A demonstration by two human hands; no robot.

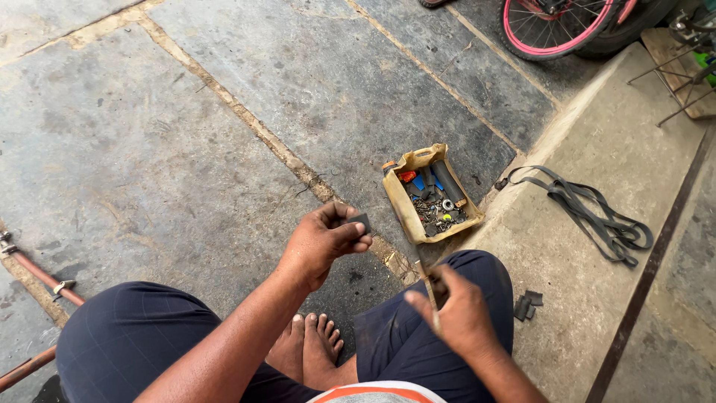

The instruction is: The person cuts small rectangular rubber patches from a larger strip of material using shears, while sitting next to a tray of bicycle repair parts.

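Above the person's bare feet (313, 345), over a floor of grey stone slabs (186, 134), both hands are at work on small things. Largest nearby is the bicycle wheel (556, 30) with a pink rim at the top edge, then a raised concrete step (597, 172) on the right, where a limp loop of black rubber inner tube (597, 213) lies. A cut-open tan plastic container (431, 192) sits on the floor just beside the step, filled with small parts: dark rubber pieces, metal bits, something orange and something blue. A few small black rubber scraps (528, 304) rest on the step near the right knee.

The left hand (322, 242) is closed, thumb and fingertips pinching a small flat dark grey rubber patch (359, 221), roughly square, held up in the air between the knees and the container. The right hand (455, 310), lower and well apart from the left, is curled shut around a thin, pale stick-like tool (431, 298) that runs lengthwise through the grip; its exact kind cannot be told.
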